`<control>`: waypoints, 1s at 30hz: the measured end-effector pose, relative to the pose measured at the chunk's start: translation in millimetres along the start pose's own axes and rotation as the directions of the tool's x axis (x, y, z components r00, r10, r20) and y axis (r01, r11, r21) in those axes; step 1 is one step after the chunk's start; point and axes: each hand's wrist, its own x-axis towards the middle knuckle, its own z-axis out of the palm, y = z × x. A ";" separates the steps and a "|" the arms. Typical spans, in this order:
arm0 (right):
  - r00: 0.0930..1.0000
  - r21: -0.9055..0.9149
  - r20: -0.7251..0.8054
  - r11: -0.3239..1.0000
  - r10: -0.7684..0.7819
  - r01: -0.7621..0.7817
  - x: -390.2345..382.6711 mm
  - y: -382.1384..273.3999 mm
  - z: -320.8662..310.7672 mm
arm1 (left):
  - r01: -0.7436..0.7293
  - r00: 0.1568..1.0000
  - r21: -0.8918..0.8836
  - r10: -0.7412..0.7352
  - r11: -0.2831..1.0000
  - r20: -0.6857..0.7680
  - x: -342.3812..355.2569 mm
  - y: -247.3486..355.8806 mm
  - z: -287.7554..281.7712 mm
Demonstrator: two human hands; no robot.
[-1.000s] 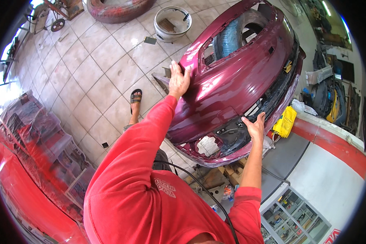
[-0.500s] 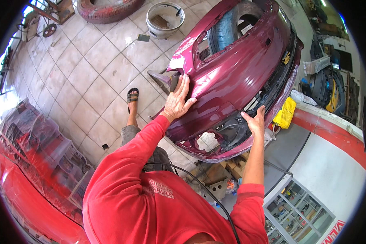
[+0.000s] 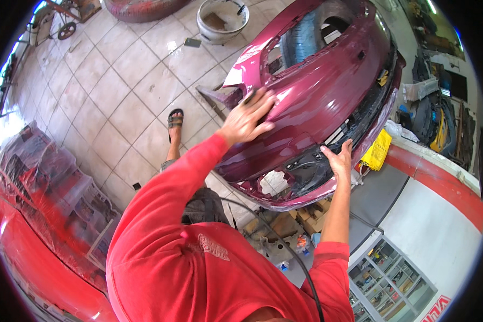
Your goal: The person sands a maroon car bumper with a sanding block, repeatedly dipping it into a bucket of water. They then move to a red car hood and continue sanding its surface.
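The maroon bumper (image 3: 322,107) lies aslant in front of the person, its painted outer face turned up, so that face is easy to reach from where the person stands. What carries its weight cannot be told.

The two hands are well apart, both at the bumper. The left hand (image 3: 248,119) lies nearly flat on the bumper's upper left side, fingers stretched out, with a small dark pad (image 3: 250,95) showing at the fingertips. The flat spread seems suited to even pressure on a curved face; whether the fingers grip the pad or merely cover it cannot be told. The right hand (image 3: 339,161) is at the bumper's lower right edge, beside its dark insert (image 3: 311,174), thumb and forefinger wide apart. It probably braces the bumper against the push of the opposite side, though any fingers curled behind the edge are hidden.

A bluish tyre (image 3: 301,45) shows through the large opening at the bumper's far end; it may prop that end, but contact is unclear. A white bucket (image 3: 220,37) stands on the tiled floor (image 3: 145,96) left of that far end, near enough to be handy yet off the bumper. A yellow bag (image 3: 378,150) hangs or lies just right of the bumper, beyond the right hand. Well left of the bumper, clear film (image 3: 64,177) drapes part of a red car body (image 3: 48,268), presumably to shield it.
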 end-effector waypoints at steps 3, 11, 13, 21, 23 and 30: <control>0.999 0.005 0.001 0.999 -0.046 0.046 7.6 0.9 1.0 | -0.041 0.995 -0.035 0.037 0.999 -0.094 46.7 -2.0 8.5; 0.998 0.080 0.053 0.997 -0.022 0.018 12.0 33.9 44.6 | 0.222 0.972 -0.102 -0.213 0.970 0.099 -74.1 2.8 21.0; 0.999 0.406 0.026 0.913 0.026 -0.034 13.9 38.8 76.7 | 0.142 0.984 -0.051 -0.135 0.989 0.117 -40.0 1.3 22.4; 0.944 0.650 -0.160 0.750 0.290 -0.120 26.6 6.4 75.0 | 0.186 0.983 -0.074 -0.185 0.980 0.018 15.3 -0.8 32.8; 0.954 0.547 -0.165 0.828 0.249 -0.121 25.0 17.2 76.5 | 0.199 0.978 -0.116 -0.206 0.973 -0.044 11.8 0.7 18.7; 0.945 0.271 -0.300 0.938 -0.132 0.217 63.5 -56.5 7.4 | 0.560 0.777 -0.194 -0.592 0.805 -0.215 12.8 -69.2 22.3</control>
